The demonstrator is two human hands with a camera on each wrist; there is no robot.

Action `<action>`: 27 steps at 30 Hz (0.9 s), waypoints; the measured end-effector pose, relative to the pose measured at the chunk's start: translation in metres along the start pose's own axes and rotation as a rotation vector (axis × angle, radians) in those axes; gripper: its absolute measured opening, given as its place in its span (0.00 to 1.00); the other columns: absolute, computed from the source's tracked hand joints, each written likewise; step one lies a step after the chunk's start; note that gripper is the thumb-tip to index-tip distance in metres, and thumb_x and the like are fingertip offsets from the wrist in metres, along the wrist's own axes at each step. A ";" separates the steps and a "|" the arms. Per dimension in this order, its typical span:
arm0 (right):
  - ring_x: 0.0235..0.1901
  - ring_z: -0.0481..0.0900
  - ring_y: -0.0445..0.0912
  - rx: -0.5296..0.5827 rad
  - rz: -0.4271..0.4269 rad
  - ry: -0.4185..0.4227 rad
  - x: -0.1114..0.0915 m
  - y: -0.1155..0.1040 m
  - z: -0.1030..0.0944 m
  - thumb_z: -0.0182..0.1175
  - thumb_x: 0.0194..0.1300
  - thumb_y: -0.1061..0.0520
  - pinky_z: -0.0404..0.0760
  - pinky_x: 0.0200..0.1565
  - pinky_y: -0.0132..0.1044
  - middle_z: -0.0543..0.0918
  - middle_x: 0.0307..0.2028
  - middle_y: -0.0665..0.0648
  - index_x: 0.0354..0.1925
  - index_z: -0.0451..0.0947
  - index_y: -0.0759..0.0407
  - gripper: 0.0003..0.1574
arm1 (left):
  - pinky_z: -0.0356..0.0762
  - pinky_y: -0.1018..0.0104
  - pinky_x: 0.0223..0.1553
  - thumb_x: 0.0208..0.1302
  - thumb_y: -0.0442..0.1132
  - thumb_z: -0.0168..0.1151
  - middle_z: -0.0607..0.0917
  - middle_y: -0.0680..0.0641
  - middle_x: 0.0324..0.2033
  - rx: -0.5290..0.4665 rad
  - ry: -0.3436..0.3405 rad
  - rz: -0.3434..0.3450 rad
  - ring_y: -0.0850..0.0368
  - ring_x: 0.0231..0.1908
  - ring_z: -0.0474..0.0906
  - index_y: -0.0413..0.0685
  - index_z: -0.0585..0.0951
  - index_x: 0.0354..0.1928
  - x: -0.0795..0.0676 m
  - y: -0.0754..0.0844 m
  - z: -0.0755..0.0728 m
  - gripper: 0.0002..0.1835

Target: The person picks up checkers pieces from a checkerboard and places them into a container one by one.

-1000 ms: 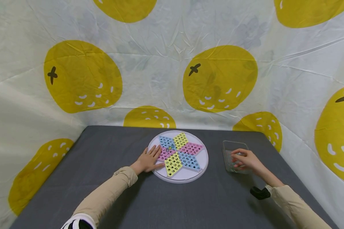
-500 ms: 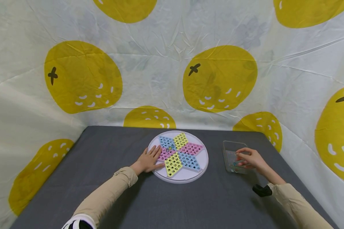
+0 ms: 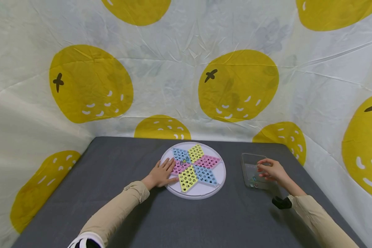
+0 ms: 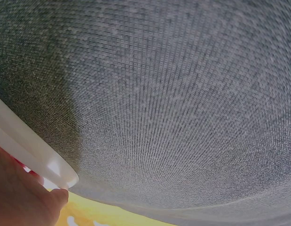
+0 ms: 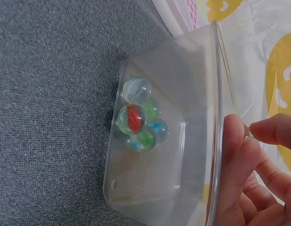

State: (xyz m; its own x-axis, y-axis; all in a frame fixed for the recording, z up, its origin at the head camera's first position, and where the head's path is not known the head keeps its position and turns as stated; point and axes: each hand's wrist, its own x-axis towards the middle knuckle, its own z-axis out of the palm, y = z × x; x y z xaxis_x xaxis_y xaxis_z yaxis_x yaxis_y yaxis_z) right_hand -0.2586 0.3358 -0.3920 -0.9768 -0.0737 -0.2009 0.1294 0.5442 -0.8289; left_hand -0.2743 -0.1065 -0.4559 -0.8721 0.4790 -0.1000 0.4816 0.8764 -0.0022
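Grey cloth point(image 3: 127, 213) beneath a pastel-starred white board point(image 3: 220, 173), left fingers point(image 3: 168, 164) outspread, right fingers point(image 5: 241, 160) tight on a marble point(image 5: 251, 135)

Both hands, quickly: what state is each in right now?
Left hand: open, fingers spread, resting on the edge of the game board.
Right hand: closed in a pinch, apparently holding a marble, mostly hidden by the fingers.

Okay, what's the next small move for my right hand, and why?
Probably carry the right hand toward the star board: it seems to pinch a mostly hidden marble at the clear container, while the left hand rests at the board's edge, perhaps steadying it.
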 end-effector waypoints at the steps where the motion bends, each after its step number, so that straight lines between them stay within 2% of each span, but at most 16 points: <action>1: 0.25 0.83 0.42 0.001 0.003 0.003 0.001 0.001 0.000 0.50 0.65 0.48 0.79 0.26 0.36 0.83 0.30 0.49 0.55 0.62 0.69 0.30 | 0.44 0.46 0.65 0.60 0.67 0.37 0.47 0.47 0.70 0.000 -0.002 0.000 0.50 0.69 0.43 0.45 0.48 0.69 0.000 0.000 0.000 0.43; 19: 0.24 0.82 0.39 0.023 -0.003 0.007 0.005 0.003 -0.005 0.48 0.66 0.50 0.80 0.27 0.35 0.83 0.31 0.50 0.55 0.61 0.70 0.28 | 0.44 0.46 0.65 0.60 0.68 0.36 0.46 0.48 0.70 0.014 -0.009 -0.004 0.51 0.69 0.42 0.47 0.46 0.69 0.002 -0.001 0.003 0.44; 27: 0.25 0.82 0.40 0.018 -0.009 0.007 0.006 0.003 -0.005 0.48 0.66 0.49 0.80 0.27 0.35 0.82 0.28 0.46 0.56 0.61 0.71 0.30 | 0.44 0.46 0.65 0.60 0.68 0.36 0.46 0.48 0.70 0.010 -0.005 -0.003 0.51 0.69 0.42 0.47 0.46 0.69 0.002 -0.002 0.003 0.44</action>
State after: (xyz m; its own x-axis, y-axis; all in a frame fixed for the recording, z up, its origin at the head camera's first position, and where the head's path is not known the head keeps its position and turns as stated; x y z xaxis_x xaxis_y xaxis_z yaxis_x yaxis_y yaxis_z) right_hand -0.2648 0.3409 -0.3933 -0.9791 -0.0724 -0.1902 0.1241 0.5283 -0.8400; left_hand -0.2769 -0.1074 -0.4593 -0.8733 0.4757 -0.1049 0.4795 0.8775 -0.0122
